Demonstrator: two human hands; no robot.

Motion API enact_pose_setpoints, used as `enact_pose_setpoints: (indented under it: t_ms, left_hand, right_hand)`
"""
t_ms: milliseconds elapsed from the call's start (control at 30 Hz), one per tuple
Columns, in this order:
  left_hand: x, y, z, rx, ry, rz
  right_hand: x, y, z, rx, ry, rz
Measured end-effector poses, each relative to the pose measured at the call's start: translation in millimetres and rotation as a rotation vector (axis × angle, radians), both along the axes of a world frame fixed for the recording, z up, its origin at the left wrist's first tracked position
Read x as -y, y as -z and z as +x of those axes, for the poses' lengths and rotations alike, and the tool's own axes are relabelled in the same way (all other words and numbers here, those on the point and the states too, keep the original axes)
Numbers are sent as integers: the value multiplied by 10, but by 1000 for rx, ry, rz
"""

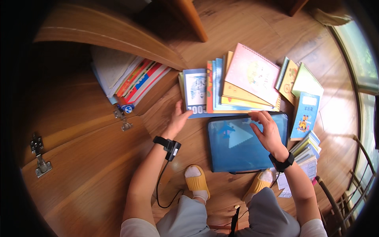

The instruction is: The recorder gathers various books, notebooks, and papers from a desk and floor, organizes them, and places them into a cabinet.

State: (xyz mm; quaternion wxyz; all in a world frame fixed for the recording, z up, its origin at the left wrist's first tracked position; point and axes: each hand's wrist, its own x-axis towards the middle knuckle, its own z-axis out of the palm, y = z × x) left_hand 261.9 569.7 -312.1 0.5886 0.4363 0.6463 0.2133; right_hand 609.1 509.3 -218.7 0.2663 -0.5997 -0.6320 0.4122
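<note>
My left hand [178, 118] is at the lower left corner of a blue-covered book [195, 89], its thumb touching or just over the cover's edge; whether it grips the book I cannot tell. My right hand [266, 130], fingers apart and slightly bent, is over the top edge of a blue zippered file case [237, 154] that lies flat on the floor. Above the case spreads a row of overlapping books and notebooks, with a pink spiral notebook [251, 71] on top. Both wrists wear black straps, the left one with a small box and cable.
At the left, an open wooden cabinet holds stacked books and papers [142, 80]. Right of the case are a blue notebook [305, 115], a green one [308, 81] and a fanned pile of booklets [305, 151]. A wooden leg [192, 20] stands above; a window is at right.
</note>
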Motion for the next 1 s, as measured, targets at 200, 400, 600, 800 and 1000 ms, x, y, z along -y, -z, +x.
enact_pose_setpoints:
  t_ms: [200,400,600,800,1000]
  left_hand:
    - [63,-67,79,28,-12,-12]
    - [-234,-483,106,-409,52,494]
    - [-1004,-1148,-27,234,-687,572]
    - [-1234,-1371,-300,630,-866,248]
    - [-1301,-1606,-443,593,-794,263]
  right_hand:
    - [351,163,50,57,-171,5]
    - [780,316,160,86,-272,16]
    - [881,308,37,77,-307,79]
    - [846,205,-76,29,-242,126]
    - [858,126,-103,23,-256,131]
